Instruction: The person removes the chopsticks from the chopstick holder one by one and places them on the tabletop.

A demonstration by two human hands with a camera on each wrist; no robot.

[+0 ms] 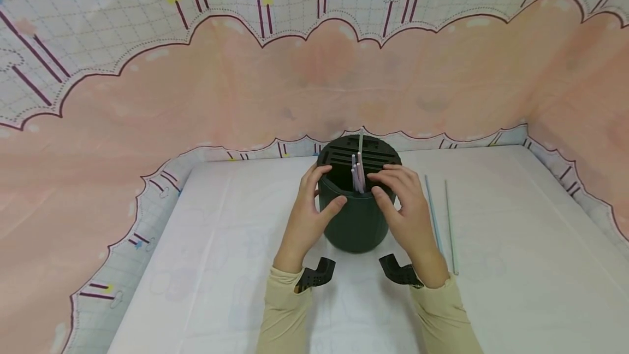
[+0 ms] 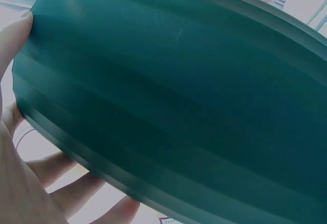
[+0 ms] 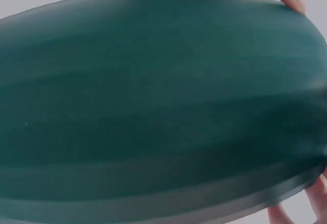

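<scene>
- Left hand and right hand both grip holder, mid-table near the back edge.
- Risk: tilting it spills straws; two loose straws could roll off.

No words, labels, brands or numbers can be read in any view; the dark green holder bears no print on its wall; the backdrop cloth carries only drawn candles, stars and hearts, no letters; the counter cover shows faint pale outlines, none legible.
</scene>
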